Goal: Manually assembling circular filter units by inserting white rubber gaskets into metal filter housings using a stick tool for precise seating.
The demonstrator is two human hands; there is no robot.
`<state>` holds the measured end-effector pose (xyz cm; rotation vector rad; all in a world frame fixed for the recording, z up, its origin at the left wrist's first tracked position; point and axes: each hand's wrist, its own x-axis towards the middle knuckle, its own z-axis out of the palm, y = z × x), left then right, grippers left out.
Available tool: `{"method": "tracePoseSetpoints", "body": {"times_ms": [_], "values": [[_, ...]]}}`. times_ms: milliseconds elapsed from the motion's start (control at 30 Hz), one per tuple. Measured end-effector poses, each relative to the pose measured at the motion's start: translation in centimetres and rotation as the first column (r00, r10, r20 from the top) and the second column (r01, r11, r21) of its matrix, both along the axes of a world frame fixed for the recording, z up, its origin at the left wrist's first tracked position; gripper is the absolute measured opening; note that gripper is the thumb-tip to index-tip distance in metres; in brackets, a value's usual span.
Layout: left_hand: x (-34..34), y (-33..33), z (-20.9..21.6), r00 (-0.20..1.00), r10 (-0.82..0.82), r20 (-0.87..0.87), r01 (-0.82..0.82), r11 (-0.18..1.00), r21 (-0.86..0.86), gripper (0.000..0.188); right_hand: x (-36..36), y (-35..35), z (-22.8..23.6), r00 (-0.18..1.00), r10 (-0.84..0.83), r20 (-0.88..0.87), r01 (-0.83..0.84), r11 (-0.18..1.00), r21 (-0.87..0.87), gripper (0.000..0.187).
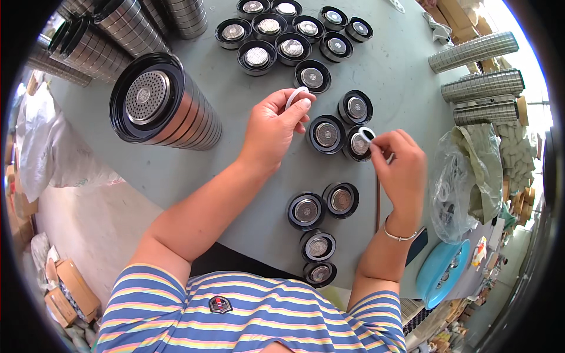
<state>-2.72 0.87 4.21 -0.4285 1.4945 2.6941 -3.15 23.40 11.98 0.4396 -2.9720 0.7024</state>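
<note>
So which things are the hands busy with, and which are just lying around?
Being used:
- white ring pinched in the left hand
- small white ring in the right hand
- round black caps with metal mesh on the grey table

Lying about:
- tall stack of caps on its side
- clear plastic bag
- blue oval case
- cardboard boxes

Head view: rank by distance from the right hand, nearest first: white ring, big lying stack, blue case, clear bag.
From the right hand:
1. White ring, at its fingertips.
2. Clear bag, just to its right.
3. Blue case, lower right at the table edge.
4. Big lying stack, far left.
</note>
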Motion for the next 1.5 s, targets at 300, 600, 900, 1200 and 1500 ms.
{"method": "tracePoseSetpoints", "body": {"times_ms": [300, 600, 900, 1200, 1500], "values": [[-0.2, -0.1, -0.2, 1.0, -0.012, 0.0, 0.012, 1.0, -0.012, 0.013, 0.2, -0.4, -2.2, 0.995, 0.093, 0.038, -0.096, 0.991, 0.094, 0.005], [-0.2, -0.1, -0.5, 0.999, -0.022, -0.043, 0.018, 0.996, -0.093, 0.024, -3.1, -3.4, 0.1, 0.997, 0.08, -0.016, -0.081, 0.986, -0.148, 0.013], [-0.2, 0.4, -0.5, 0.962, 0.126, -0.24, -0.128, 0.992, 0.009, 0.034, -9.9, -6.7, -3.0, 0.95, 0.309, 0.049, -0.295, 0.937, -0.184, 0.024], [-0.1, -0.4, 0.2, 0.99, -0.009, -0.142, 0.026, 0.993, 0.118, 0.034, -6.9, -6.7, -0.8, 0.862, 0.332, 0.384, -0.006, 0.764, -0.646, 0.023], [-0.3, -0.1, 0.6, 0.973, 0.206, -0.104, -0.206, 0.979, 0.006, 0.023, -6.9, -6.1, -1.3, 0.877, 0.286, 0.387, 0.106, 0.669, -0.736, 0.014]]}}
